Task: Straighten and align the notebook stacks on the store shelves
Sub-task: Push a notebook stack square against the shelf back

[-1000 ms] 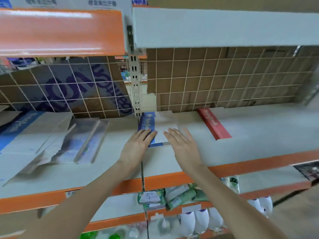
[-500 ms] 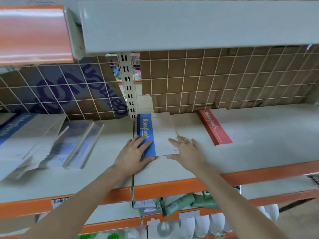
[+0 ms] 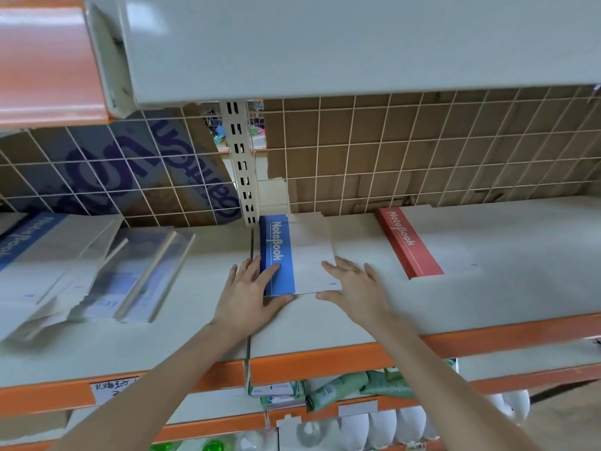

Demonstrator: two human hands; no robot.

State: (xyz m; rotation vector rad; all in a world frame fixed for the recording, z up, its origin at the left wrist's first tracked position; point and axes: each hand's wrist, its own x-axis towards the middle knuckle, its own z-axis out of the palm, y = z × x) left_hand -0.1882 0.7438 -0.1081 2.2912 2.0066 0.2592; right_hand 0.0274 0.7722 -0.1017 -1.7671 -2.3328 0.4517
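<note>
A blue-spined notebook stack (image 3: 302, 252) lies on the shelf (image 3: 325, 323) just right of the upright post. My left hand (image 3: 250, 294) rests flat on its near left corner, fingers straight over the blue spine, thumb along the near edge. At the stack's near right corner my right hand (image 3: 354, 289) presses with spread, straight fingers. A red-spined notebook stack (image 3: 435, 245) lies further right. On the left shelf section, a fanned, slumped pile of blue-spined notebooks (image 3: 55, 255) and clear-sleeved items (image 3: 143, 275) lies crooked.
A wire grid backed with cardboard (image 3: 406, 151) closes the rear. An upper shelf (image 3: 325, 43) hangs low overhead. The shelf front edge is orange (image 3: 357, 356). Below sit green packets (image 3: 341, 387) and white bottles (image 3: 383, 424).
Both hands drew back toward the stack's near corners and now frame it. The blue notebook stack looks squarer to the shelf. The camera shifted a little left.
</note>
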